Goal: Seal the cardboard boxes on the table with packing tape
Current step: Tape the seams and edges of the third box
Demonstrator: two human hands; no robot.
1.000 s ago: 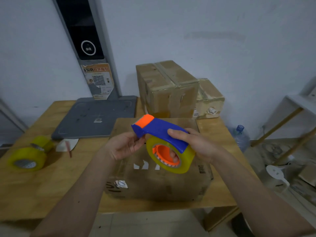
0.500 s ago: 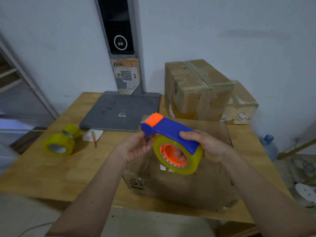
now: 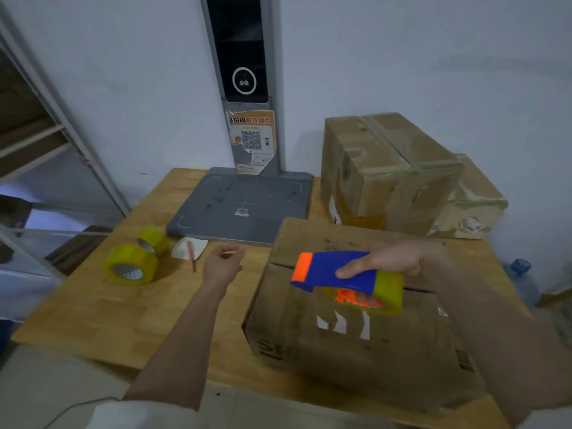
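Note:
A large cardboard box (image 3: 340, 342) stands on the wooden table (image 3: 123, 320) right in front of me, its top flaps meeting at a seam. My right hand (image 3: 393, 258) grips a blue and orange tape dispenser (image 3: 334, 270) loaded with a yellowish tape roll (image 3: 391, 292). Its fingers pass through the roll's orange core, and it holds the dispenser just above the box top. My left hand (image 3: 221, 264) hovers over the table to the left of the box, fingers loosely curled, holding nothing that I can see.
Two spare yellow tape rolls (image 3: 130, 264) lie at the table's left, beside a scrap of paper with a red pen (image 3: 190, 249). A grey scale platform (image 3: 244, 202) with an upright post stands behind. Two taped boxes (image 3: 387, 168) sit at the back right. A water bottle (image 3: 523, 274) stands off the table's right edge.
My left hand has let go of the dispenser and moved left over the table. My right hand has lowered the dispenser toward the box top. The camera has turned left.

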